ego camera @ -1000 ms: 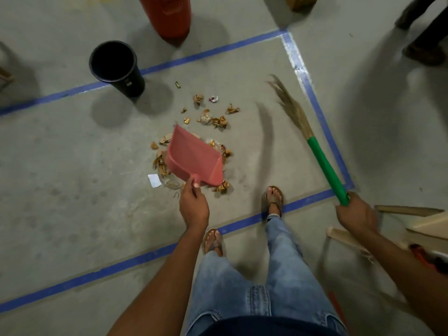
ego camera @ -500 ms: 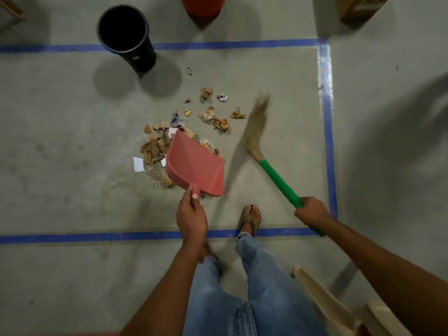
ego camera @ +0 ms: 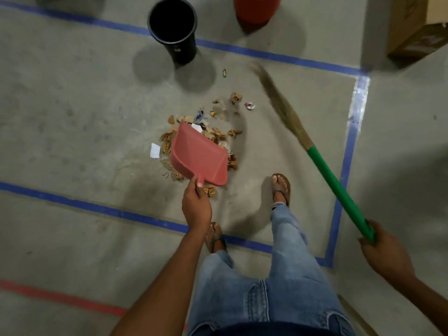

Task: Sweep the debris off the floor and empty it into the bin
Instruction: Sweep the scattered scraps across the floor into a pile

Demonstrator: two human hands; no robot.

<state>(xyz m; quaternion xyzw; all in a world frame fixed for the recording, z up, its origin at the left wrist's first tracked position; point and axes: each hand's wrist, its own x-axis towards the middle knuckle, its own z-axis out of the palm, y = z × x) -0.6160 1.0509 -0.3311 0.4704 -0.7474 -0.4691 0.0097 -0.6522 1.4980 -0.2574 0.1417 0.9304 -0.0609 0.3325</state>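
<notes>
A: What has the left hand (ego camera: pixel 196 207) got?
B: Its fingers (ego camera: pixel 194 187) curl round the dustpan (ego camera: pixel 200 157) handle. The debris (ego camera: pixel 218 134) lies just beyond them, partly under the pan.
A: And the right hand (ego camera: pixel 385 251)?
B: It's wrapped round the broom (ego camera: pixel 337 185). The bin (ego camera: pixel 173 25) stands far ahead.

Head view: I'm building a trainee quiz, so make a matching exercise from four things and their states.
1 pink plastic dustpan
2 green-handled grass broom
3 black cylindrical bin
4 white paper scrap

A gripped by right hand
B lying flat on floor
C gripped by left hand
D standing upright

Pairs: 1-C, 2-A, 3-D, 4-B
</notes>
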